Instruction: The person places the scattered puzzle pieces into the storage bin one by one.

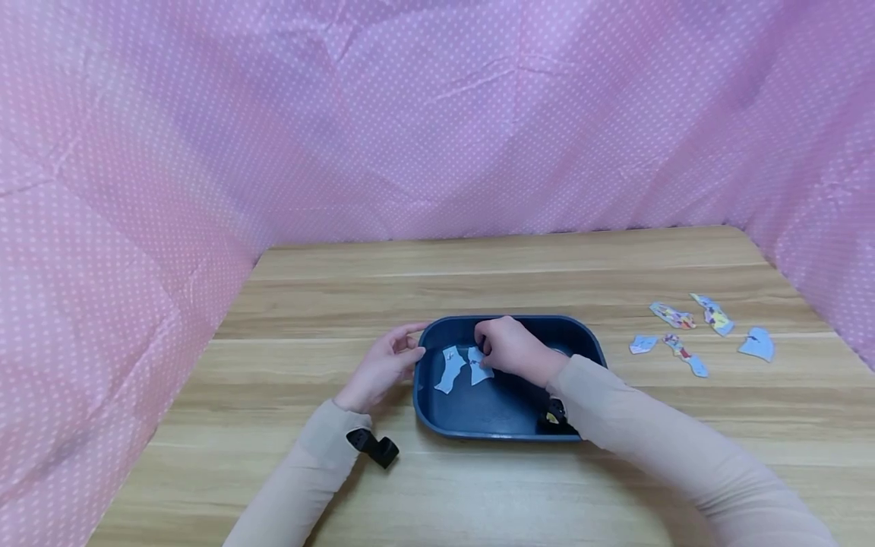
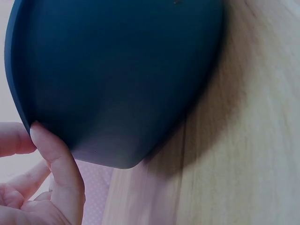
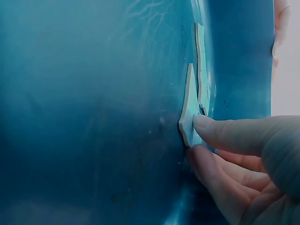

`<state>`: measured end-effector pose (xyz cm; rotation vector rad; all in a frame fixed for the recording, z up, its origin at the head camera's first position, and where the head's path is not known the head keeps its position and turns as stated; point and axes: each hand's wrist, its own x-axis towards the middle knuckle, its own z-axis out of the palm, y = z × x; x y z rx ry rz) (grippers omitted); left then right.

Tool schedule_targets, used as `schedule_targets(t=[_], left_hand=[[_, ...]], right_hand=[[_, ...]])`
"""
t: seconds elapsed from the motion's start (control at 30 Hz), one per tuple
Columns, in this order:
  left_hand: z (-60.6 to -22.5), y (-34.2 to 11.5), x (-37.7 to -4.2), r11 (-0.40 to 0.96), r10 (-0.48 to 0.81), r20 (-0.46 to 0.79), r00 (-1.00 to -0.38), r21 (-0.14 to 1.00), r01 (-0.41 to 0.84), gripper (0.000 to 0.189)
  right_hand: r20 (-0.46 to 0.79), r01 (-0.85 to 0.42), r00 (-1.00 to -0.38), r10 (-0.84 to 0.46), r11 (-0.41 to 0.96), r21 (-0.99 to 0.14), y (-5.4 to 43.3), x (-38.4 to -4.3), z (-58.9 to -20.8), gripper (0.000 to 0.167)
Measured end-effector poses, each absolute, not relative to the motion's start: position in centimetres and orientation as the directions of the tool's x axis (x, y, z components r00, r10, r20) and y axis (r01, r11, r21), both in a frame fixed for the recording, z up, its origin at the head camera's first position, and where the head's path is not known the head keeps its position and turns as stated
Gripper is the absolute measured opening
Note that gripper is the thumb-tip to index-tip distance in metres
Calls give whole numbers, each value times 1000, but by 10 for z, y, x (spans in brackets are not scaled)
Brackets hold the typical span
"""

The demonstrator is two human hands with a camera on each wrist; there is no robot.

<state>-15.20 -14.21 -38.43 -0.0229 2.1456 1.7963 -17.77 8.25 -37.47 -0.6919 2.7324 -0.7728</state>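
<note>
A dark blue tray [image 1: 481,410] with rounded corners and raised walls rests on the wooden table. My left hand [image 1: 379,370] pinches its left rim, thumb on one side and a finger on the other, as the left wrist view shows. Inside the tray, my right hand [image 1: 516,351] holds a pale blue, irregular puzzle piece [image 3: 189,115] between thumb and fingertips. Another pale puzzle piece [image 1: 450,371] lies just left of it, against the tray's left end. The right hand and forearm hide part of the tray's right side.
Several loose puzzle pieces lie on the table to the right of the tray, among them a colourful piece [image 1: 673,314] and a light blue piece [image 1: 757,345]. A pink dotted curtain [image 1: 437,137] hangs round the back and sides of the wooden table [image 1: 328,296].
</note>
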Motion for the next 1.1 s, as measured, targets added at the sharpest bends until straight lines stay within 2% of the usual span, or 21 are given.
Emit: schedule_targets(t=[0.4, 0.6, 0.83, 1.1], left_hand=[[-384, -142, -150, 217, 183, -265, -947, 950, -224, 42], [-384, -143, -149, 217, 180, -268, -947, 949, -227, 42], [-383, -142, -149, 220, 179, -265, -947, 949, -224, 42], [-382, -141, -149, 237, 177, -261, -949, 947, -216, 41]], right_hand=[[-100, -367, -860, -500, 744, -559, 85, -178, -370, 27], [-120, -314, -846, -519, 667, -676, 92, -184, -361, 34], [-124, -211, -835, -535, 520, -828, 97, -191, -347, 35], [-87, -175, -848, -522, 432, -885, 104, -195, -326, 35]])
